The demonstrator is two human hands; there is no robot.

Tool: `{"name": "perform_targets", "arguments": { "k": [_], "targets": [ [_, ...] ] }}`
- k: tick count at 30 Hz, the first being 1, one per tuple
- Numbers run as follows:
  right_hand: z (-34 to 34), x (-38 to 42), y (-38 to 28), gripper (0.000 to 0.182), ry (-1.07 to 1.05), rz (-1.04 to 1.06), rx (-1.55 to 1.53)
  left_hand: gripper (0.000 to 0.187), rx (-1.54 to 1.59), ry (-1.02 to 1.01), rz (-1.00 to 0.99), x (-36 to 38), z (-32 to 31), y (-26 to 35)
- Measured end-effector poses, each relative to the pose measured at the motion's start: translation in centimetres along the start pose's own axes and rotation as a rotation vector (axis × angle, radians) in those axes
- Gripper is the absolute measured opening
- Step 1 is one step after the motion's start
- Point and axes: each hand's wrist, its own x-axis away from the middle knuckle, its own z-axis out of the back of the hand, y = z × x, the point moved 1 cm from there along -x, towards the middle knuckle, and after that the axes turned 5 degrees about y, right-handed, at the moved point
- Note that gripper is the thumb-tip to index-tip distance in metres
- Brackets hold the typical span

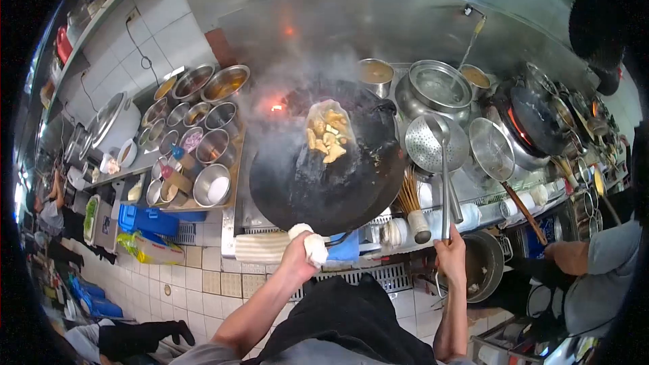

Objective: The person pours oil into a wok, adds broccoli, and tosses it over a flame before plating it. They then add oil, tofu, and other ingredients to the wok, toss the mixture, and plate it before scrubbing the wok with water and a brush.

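Near the wok's front edge, my left hand (298,258) is closed around a folded white cloth (315,249) at the wok handle. The large black wok (304,192) sits over the burner, its far side veiled by steam. Pale golden chunks of food (329,135) are bunched toward the wok's far side. My right hand (451,261) grips the end of a long-handled metal ladle (445,186), whose bowl points away from me. The ladle overlaps a round perforated strainer (420,145) in this view.
Metal bowls of ingredients (211,186) and squeeze bottles (177,179) crowd the left counter. A bamboo brush (411,209) stands right of the wok. Behind the strainers, a pot (438,84) sits under a running tap. Another person's arm (568,257) is at the right. Flame (276,107) glows behind the wok.
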Motion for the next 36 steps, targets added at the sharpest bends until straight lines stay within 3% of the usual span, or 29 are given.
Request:
{"name": "perform_targets", "arguments": {
  "k": [4, 6, 8, 10, 12, 14, 16, 18, 20, 22, 24, 26, 29, 32, 36],
  "targets": [
    [0.3, -1.9, 3.8, 0.053, 0.115, 0.017, 0.329, 0.017, -0.016, -0.088, 0.018, -6.5, -1.2, 3.3],
    [-0.4, -3.6, 6.4, 0.054, 0.230, 0.197, 0.516, 0.017, -0.123, -0.147, 0.099, -9.6, -2.2, 4.5],
    [-0.9, -3.3, 7.0, 0.055, 0.253, 0.232, 0.594, 0.014, -0.080, -0.104, 0.037, -9.5, -1.4, 2.9],
    [-1.2, -3.1, 6.3, 0.061, 0.181, 0.079, 0.529, 0.013, -0.025, -0.104, 0.018, -7.7, 0.4, 0.8],
    [-1.0, -3.1, 7.1, 0.059, 0.204, 0.161, 0.593, 0.011, -0.058, 0.008, 0.003, -4.7, 1.8, -1.0],
    [-0.9, -2.3, 8.7, 0.055, 0.089, -0.065, 0.111, 0.011, -0.095, -0.164, 0.045, -4.6, 2.9, 0.5],
    [-0.4, -1.9, 10.2, 0.039, 0.131, -0.209, -0.404, 0.014, -0.065, 0.056, 0.074, -3.1, -2.2, 3.0],
    [0.0, -3.4, 17.9, 0.034, 0.337, -0.367, -0.758, 0.018, -0.138, -0.009, 0.045, -6.8, -1.8, 4.2],
    [-2.0, -1.7, 19.5, 0.038, 0.426, -0.464, -0.481, 0.019, -0.089, 0.012, 0.009, -9.5, -1.8, 4.3],
    [-7.2, -3.3, 31.0, 0.038, 0.318, -0.314, -0.271, 0.020, -0.095, -0.012, -0.001, -12.3, -1.0, 4.5],
    [-11.7, -1.0, 27.4, 0.037, 0.031, 0.018, 0.611, 0.021, -0.097, -0.038, -0.011, -13.3, -0.9, 4.5],
    [-15.7, -0.5, 27.7, 0.046, -0.227, 0.290, 0.898, 0.021, -0.103, -0.041, -0.001, -13.5, -0.9, 4.5],
    [-18.0, 0.2, 26.2, 0.057, -0.417, 0.322, 1.120, 0.023, -0.115, -0.045, 0.025, -12.7, -1.1, 4.9],
    [-19.5, -1.8, 29.7, 0.059, -0.545, 0.243, 1.166, 0.017, -0.177, -0.141, 0.089, -11.5, -1.3, 5.3],
    [-18.7, -2.1, 28.5, 0.052, -0.556, 0.201, 1.139, 0.017, -0.099, -0.065, 0.067, -11.9, -1.4, 5.1]
  ]
}}
